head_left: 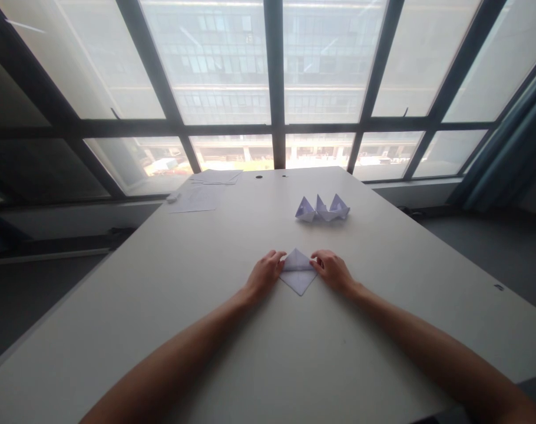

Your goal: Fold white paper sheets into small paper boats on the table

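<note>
A small folded sheet of white paper lies on the table in front of me, diamond-shaped, with a horizontal crease or edge across its middle. My left hand grips its left corner, fingers curled over the edge. At the opposite corner, my right hand pinches the paper between thumb and fingers. The fingertips partly cover both side corners. Farther back and slightly right stand several folded paper boats, side by side, with pointed peaks; neither hand touches them.
White table stretches toward the tall windows. At its far left lie loose paper sheets and a small white item. A round dark hole sits near the far edge. A dark mark shows near the right edge.
</note>
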A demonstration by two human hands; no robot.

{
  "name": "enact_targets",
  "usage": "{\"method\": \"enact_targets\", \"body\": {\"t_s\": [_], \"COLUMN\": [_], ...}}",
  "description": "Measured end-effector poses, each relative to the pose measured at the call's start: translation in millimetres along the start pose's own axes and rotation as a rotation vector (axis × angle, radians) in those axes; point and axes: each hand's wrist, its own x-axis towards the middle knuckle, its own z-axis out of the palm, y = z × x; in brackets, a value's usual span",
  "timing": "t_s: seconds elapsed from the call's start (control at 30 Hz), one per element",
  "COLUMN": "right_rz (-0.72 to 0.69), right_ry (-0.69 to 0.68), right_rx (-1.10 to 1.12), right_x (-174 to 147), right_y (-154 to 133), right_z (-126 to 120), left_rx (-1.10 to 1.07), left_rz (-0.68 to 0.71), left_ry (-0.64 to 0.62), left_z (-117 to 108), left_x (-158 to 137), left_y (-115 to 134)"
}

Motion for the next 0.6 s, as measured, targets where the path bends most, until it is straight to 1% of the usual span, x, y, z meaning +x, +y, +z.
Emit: {"method": "enact_targets", "body": {"t_s": [0.2, 0.3, 0.37, 0.43, 0.5, 0.6], "right_rz": [0.019, 0.058, 0.049, -0.022, -0.143, -0.318], "right_ry": [-0.025, -0.021, 0.013, 0.044, 0.015, -0.167], "right_rx": [-0.095, -0.132, -0.153, -0.153, -0.125, -0.065], "right_x": [0, 0, -1, -2, -4, -8], "right_y": [-1, -1, -3, -7, -13, -22], "right_z": [0, 1, -1, -3, -5, -5], "left_rx": [0.115, 0.103, 0.081, 0.078, 0.091, 0.114], "left_rz": [0.066, 0.040, 0.010, 0.000, 0.006, 0.015], "left_ry": [-0.014, -0.036, -0.053, -0.063, -0.067, -0.075], "left_z": [-1, 0, 1, 2, 1, 0], "left_x": [-2, 0, 1, 2, 3, 3], "left_y": [3, 2, 1, 0, 1, 4]}}
